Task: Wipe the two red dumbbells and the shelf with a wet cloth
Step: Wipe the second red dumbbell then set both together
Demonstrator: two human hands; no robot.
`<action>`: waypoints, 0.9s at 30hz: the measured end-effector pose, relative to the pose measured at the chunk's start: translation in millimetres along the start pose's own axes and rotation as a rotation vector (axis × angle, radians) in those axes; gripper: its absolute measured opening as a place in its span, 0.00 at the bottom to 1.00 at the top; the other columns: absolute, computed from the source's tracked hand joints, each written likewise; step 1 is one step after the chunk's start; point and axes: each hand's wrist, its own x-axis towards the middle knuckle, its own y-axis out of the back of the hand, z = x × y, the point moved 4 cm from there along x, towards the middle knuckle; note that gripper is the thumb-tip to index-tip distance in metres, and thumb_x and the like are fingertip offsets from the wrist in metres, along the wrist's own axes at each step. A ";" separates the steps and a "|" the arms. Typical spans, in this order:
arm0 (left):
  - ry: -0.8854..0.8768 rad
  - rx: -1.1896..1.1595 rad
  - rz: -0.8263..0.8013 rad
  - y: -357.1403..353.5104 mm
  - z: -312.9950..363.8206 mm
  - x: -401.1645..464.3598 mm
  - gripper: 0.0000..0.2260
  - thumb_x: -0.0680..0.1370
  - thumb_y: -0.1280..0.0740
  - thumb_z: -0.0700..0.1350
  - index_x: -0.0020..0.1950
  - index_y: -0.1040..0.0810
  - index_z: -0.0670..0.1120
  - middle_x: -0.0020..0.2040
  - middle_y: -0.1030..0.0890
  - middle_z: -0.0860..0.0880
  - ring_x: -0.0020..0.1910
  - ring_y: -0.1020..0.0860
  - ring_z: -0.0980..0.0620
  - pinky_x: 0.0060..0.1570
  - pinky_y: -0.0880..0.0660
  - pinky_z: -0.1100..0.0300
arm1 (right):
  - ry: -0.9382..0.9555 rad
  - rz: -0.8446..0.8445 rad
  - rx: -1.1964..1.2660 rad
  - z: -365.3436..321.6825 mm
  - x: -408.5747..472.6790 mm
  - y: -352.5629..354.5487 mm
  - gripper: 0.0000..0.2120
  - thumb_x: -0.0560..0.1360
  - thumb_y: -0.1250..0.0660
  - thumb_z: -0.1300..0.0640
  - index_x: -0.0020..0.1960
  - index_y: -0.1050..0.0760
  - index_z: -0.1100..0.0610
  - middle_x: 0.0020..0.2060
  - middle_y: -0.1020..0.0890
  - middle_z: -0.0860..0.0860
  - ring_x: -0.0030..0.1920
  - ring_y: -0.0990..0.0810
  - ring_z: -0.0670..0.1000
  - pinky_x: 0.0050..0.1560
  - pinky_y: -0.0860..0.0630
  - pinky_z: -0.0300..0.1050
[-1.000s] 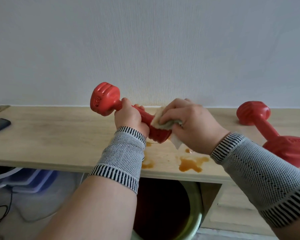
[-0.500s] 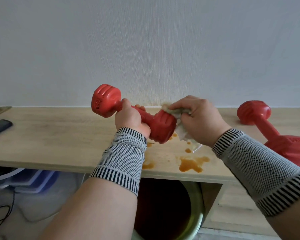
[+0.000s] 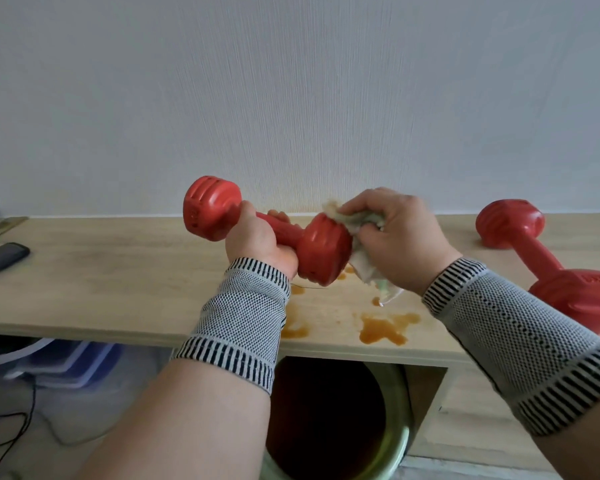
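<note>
My left hand [image 3: 260, 242] grips the handle of a red dumbbell [image 3: 326, 249] and holds it above the wooden shelf [image 3: 118, 282]. My right hand [image 3: 400, 237] presses a crumpled, stained cloth [image 3: 359, 220] against the top and far side of the dumbbell's right head. A corner of the cloth hangs down below my right hand. The second red dumbbell [image 3: 548, 261] lies on the shelf at the right, apart from both hands. Orange-brown spill stains [image 3: 383, 329] mark the shelf under my hands.
A dark remote [image 3: 0, 259] lies at the shelf's left end. Under the shelf stands a green-rimmed basin [image 3: 399, 448] holding dark liquid. Blue plastic containers [image 3: 66, 362] and cables sit on the floor at lower left. A white wall rises right behind the shelf.
My right hand has slid the cloth from the front of the dumbbell's right head over to its top and far side. The left hand has raised the dumbbell slightly.
</note>
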 end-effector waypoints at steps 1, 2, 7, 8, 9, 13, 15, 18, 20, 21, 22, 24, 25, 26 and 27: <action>-0.009 0.019 0.002 0.2 0.3 0.9 0.10 0.80 0.35 0.51 0.46 0.30 0.45 0.33 0.26 0.50 0.21 0.27 0.55 0.27 0.27 0.63 | 0.038 -0.008 -0.012 -3.7 -2.5 -1.7 0.16 0.69 0.39 0.69 0.44 0.20 0.51 0.43 0.23 0.46 0.46 0.23 0.49 0.51 0.24 0.49; -0.015 0.036 0.010 1.2 0.9 2.1 0.10 0.80 0.35 0.51 0.46 0.30 0.45 0.33 0.26 0.50 0.21 0.27 0.55 0.26 0.27 0.64 | 0.105 -0.026 -0.041 -10.7 -6.5 -5.0 0.15 0.69 0.39 0.69 0.44 0.18 0.53 0.43 0.22 0.47 0.47 0.23 0.51 0.49 0.24 0.50; -0.017 0.105 0.045 4.8 2.4 4.0 0.11 0.79 0.35 0.52 0.45 0.29 0.46 0.35 0.25 0.51 0.30 0.25 0.55 0.29 0.27 0.63 | 0.355 -0.144 -0.203 -30.3 -17.1 -17.6 0.17 0.70 0.45 0.60 0.42 0.17 0.54 0.44 0.20 0.49 0.45 0.26 0.56 0.43 0.24 0.49; -0.019 0.087 0.032 3.9 2.5 4.0 0.10 0.79 0.35 0.51 0.45 0.29 0.46 0.35 0.25 0.51 0.29 0.25 0.54 0.30 0.27 0.63 | 0.311 -0.124 -0.170 -25.3 -13.1 -15.1 0.16 0.70 0.43 0.62 0.43 0.17 0.54 0.44 0.20 0.49 0.46 0.26 0.56 0.44 0.24 0.49; -0.019 0.061 0.009 2.0 1.9 3.5 0.10 0.79 0.35 0.51 0.45 0.29 0.46 0.35 0.25 0.50 0.29 0.25 0.54 0.30 0.27 0.64 | 0.247 -0.091 -0.135 -18.5 -8.7 -11.1 0.16 0.70 0.41 0.66 0.45 0.17 0.54 0.44 0.21 0.48 0.47 0.25 0.56 0.47 0.24 0.49; 0.012 0.034 -0.070 -2.4 -1.9 2.7 0.08 0.78 0.33 0.50 0.46 0.29 0.47 0.33 0.26 0.51 0.27 0.27 0.54 0.36 0.27 0.60 | -0.009 -0.060 -0.054 7.5 0.7 -0.9 0.13 0.73 0.38 0.66 0.50 0.18 0.55 0.44 0.22 0.47 0.49 0.22 0.51 0.51 0.27 0.41; -0.003 0.064 -0.083 -2.9 -2.0 4.1 0.08 0.78 0.33 0.49 0.45 0.29 0.47 0.31 0.27 0.52 0.26 0.27 0.54 0.37 0.28 0.59 | 0.031 -0.061 -0.028 0.8 -3.4 -0.8 0.14 0.71 0.40 0.66 0.48 0.18 0.55 0.45 0.21 0.47 0.48 0.21 0.49 0.51 0.25 0.42; -0.001 0.029 -0.070 -0.9 -0.1 7.4 0.09 0.78 0.34 0.50 0.47 0.31 0.48 0.31 0.27 0.51 0.24 0.27 0.55 0.36 0.27 0.61 | 0.207 -0.137 -0.041 -22.3 -11.5 -6.8 0.17 0.66 0.42 0.65 0.43 0.17 0.53 0.45 0.21 0.44 0.49 0.23 0.50 0.52 0.26 0.42; 0.030 -0.044 -0.072 0.5 -0.5 9.7 0.10 0.78 0.35 0.52 0.49 0.31 0.47 0.33 0.26 0.51 0.24 0.27 0.54 0.37 0.26 0.61 | 0.209 -0.156 -0.038 -22.7 -10.4 -8.9 0.17 0.67 0.41 0.67 0.44 0.17 0.53 0.45 0.22 0.43 0.49 0.24 0.50 0.52 0.27 0.40; 0.039 -0.069 -0.077 0.7 -0.8 9.9 0.10 0.78 0.35 0.52 0.50 0.31 0.47 0.34 0.26 0.50 0.24 0.26 0.54 0.37 0.27 0.60 | 0.144 -0.132 -0.023 -17.5 -7.2 -6.1 0.18 0.69 0.41 0.69 0.46 0.17 0.53 0.45 0.22 0.43 0.49 0.23 0.49 0.52 0.27 0.39; 0.046 -0.083 -0.081 0.4 -1.1 9.5 0.10 0.78 0.35 0.52 0.51 0.31 0.47 0.35 0.26 0.50 0.25 0.26 0.53 0.37 0.27 0.60 | 0.055 -0.109 -0.009 -10.6 -3.7 -2.3 0.18 0.70 0.40 0.69 0.48 0.18 0.52 0.45 0.22 0.43 0.48 0.23 0.47 0.51 0.26 0.37; 0.060 -0.085 -0.089 -1.3 -1.9 5.5 0.12 0.78 0.35 0.53 0.52 0.29 0.46 0.38 0.26 0.49 0.29 0.25 0.52 0.38 0.26 0.59 | -0.128 -0.105 0.072 2.9 0.2 3.8 0.15 0.72 0.37 0.67 0.49 0.20 0.50 0.41 0.20 0.42 0.43 0.21 0.42 0.45 0.25 0.32; 0.068 -0.082 -0.089 -1.8 -2.7 3.3 0.12 0.77 0.34 0.53 0.52 0.28 0.45 0.40 0.26 0.48 0.31 0.25 0.52 0.40 0.25 0.58 | -0.192 -0.107 0.154 7.8 0.0 5.3 0.13 0.72 0.36 0.66 0.47 0.20 0.50 0.40 0.19 0.42 0.40 0.21 0.41 0.41 0.24 0.32; 0.067 -0.077 -0.088 -2.9 -2.1 0.7 0.12 0.77 0.34 0.53 0.51 0.28 0.45 0.40 0.26 0.48 0.33 0.25 0.51 0.40 0.25 0.58 | -0.237 -0.099 0.242 10.4 0.0 5.6 0.12 0.72 0.36 0.66 0.46 0.20 0.50 0.39 0.18 0.44 0.39 0.21 0.42 0.40 0.23 0.34; 0.055 -0.066 -0.084 -3.6 -1.2 -1.0 0.12 0.77 0.34 0.53 0.50 0.28 0.45 0.40 0.26 0.48 0.35 0.25 0.51 0.41 0.25 0.57 | -0.267 -0.087 0.313 11.1 -0.9 5.4 0.12 0.72 0.35 0.66 0.46 0.20 0.51 0.39 0.18 0.46 0.39 0.20 0.44 0.39 0.23 0.36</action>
